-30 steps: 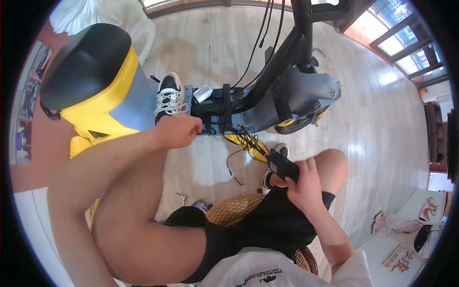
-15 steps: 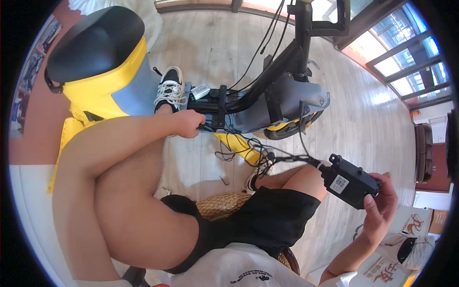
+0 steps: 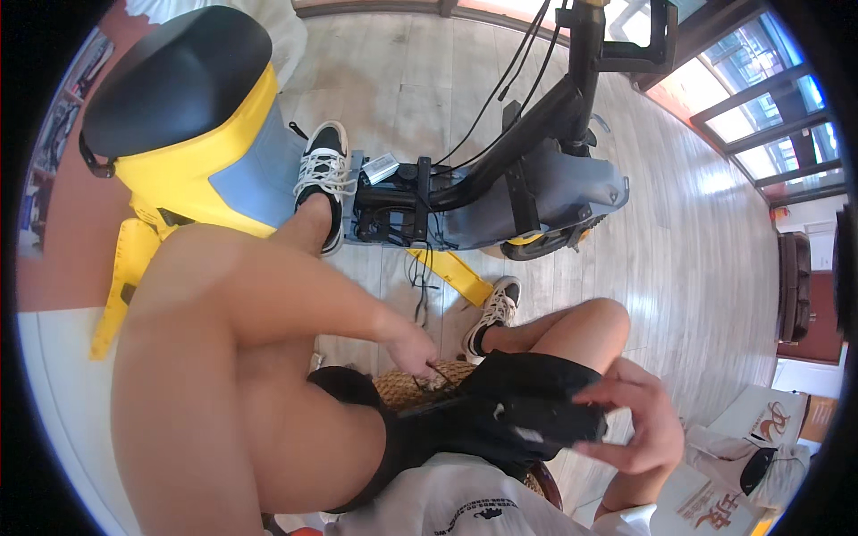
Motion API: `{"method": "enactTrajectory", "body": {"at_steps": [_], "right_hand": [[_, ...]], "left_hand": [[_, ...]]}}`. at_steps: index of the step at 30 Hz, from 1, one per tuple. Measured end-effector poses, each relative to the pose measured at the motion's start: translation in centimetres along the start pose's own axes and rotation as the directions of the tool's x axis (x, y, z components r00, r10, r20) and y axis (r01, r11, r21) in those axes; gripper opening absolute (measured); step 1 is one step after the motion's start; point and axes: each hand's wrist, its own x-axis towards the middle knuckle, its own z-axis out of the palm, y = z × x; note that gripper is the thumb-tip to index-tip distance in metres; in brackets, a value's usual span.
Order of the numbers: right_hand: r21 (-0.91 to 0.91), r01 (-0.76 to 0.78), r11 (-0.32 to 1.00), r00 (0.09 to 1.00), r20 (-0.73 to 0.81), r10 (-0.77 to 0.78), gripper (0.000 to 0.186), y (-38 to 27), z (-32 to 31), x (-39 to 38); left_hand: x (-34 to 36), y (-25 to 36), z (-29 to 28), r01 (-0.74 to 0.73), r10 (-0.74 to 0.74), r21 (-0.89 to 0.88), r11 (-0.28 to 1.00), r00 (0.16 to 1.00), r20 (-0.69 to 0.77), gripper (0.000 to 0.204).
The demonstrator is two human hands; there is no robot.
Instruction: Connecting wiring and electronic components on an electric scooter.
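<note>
My left hand (image 3: 411, 348) is low over the wicker seat (image 3: 398, 386), its fingers closed on a thin black cable. My right hand (image 3: 639, 420) grips one end of a black electronic box (image 3: 550, 415) over my black shorts; the box is blurred by motion, with its cables partly hidden. Beyond my hands lies a scooter with a black tube frame (image 3: 496, 152), grey fairing (image 3: 581, 179) and exposed deck holding wires (image 3: 389, 223) and a small silver module (image 3: 381, 167). My foot in a black-and-white shoe (image 3: 322, 170) rests at the deck's left end.
The yellow scooter body with black seat (image 3: 197, 152) stands left. Yellow panels lie by the deck (image 3: 451, 277) and at left (image 3: 125, 290). My other shoe (image 3: 500, 304) is on the floor. A brown sofa (image 3: 795, 286), glass doors (image 3: 733, 116) and printed white cartons (image 3: 764, 415) are at right.
My left hand has moved from the deck down toward my lap with cable. My right hand has swung the black box downward and left over the shorts, pulling its cable bundle off the floor area.
</note>
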Motion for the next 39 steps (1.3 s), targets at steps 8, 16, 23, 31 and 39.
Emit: {"method": "enactTrajectory", "body": {"at_steps": [8, 16, 23, 31, 39], "right_hand": [[0.252, -0.09, 0.963, 0.996, 0.0, 0.093, 0.037, 10.6, 1.3, 5.5], [0.689, -0.269, 0.673, 0.955, 0.098, 0.281, 0.036, 17.0, 7.8, 8.3], [0.715, -0.228, 0.661, 0.973, 0.186, 0.135, 0.038, 18.5, 10.4, 9.8], [0.643, -0.306, 0.702, 0.946, 0.286, 0.151, 0.039, 18.5, 10.2, 9.8], [0.749, -0.406, 0.523, 0.89, 0.453, 0.043, 0.04, 19.7, 9.7, 10.0]], "left_hand": [[-0.6, -1.4, 2.2, 0.153, -0.146, 0.004, 0.988, 0.937, 0.318, 0.08], [-2.0, -3.2, 2.3, 0.286, -0.273, 0.051, 0.957, 0.828, 0.489, 0.073], [-3.9, -5.6, -0.8, 0.435, -0.46, 0.161, 0.886, 0.779, 0.427, 0.067], [-10.1, -11.5, -8.2, 0.672, -0.66, -0.127, 0.73, 0.642, -0.39, 0.034], [-9.0, -12.3, -6.0, 0.42, -0.403, 0.104, 0.902, 0.903, -0.147, 0.061]]}}
